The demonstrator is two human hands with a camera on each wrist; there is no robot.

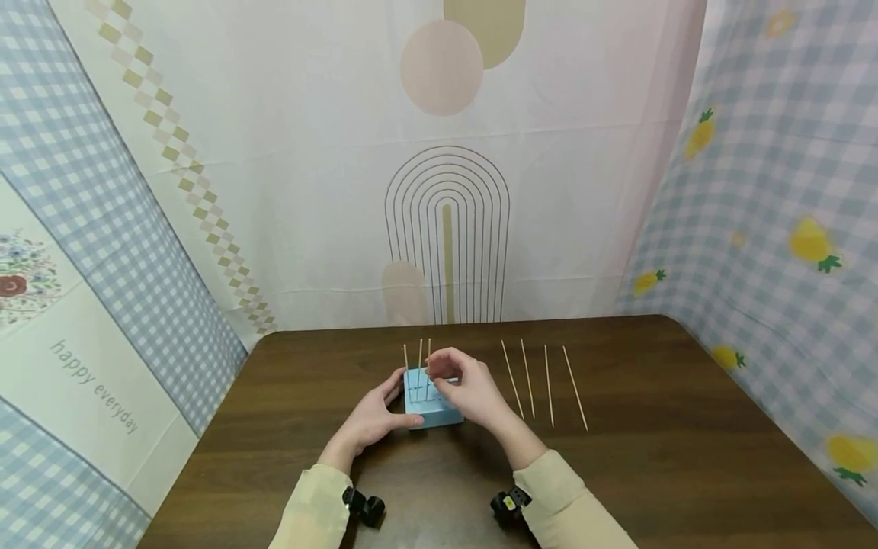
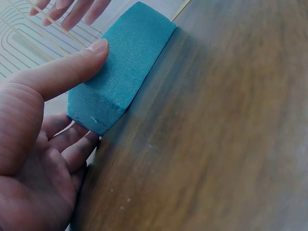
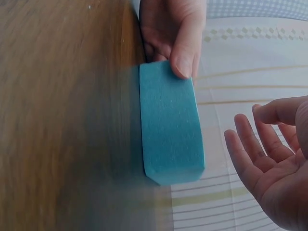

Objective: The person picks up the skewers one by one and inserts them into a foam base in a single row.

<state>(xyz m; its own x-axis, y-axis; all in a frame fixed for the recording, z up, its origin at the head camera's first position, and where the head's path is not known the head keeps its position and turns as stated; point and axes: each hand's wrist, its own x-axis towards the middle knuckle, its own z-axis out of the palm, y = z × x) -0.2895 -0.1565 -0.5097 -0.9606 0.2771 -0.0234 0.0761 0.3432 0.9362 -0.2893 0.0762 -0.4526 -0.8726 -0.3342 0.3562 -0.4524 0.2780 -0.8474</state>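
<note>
A light-blue foam-like block [image 1: 439, 416] with marks in rows on its top sits on the table, three thin wooden sticks standing upright in it. My left hand [image 1: 371, 418] grips its left end, the thumb on the front face and the fingers around the far side. In the left wrist view the block [image 2: 137, 57] shows its plain front under that thumb. Over the block's right part is my right hand [image 1: 473, 387], thumb and index fingertips together at the rightmost standing stick [image 1: 429, 351]. The other fingers of the right hand [image 3: 276, 163] are spread in the right wrist view.
Several loose wooden sticks [image 1: 548, 385] lie side by side on the brown table [image 1: 652, 473], right of the block. A printed cloth [image 1: 329, 229] hangs behind the table's far edge, with checked cloths [image 1: 768, 191] at both sides.
</note>
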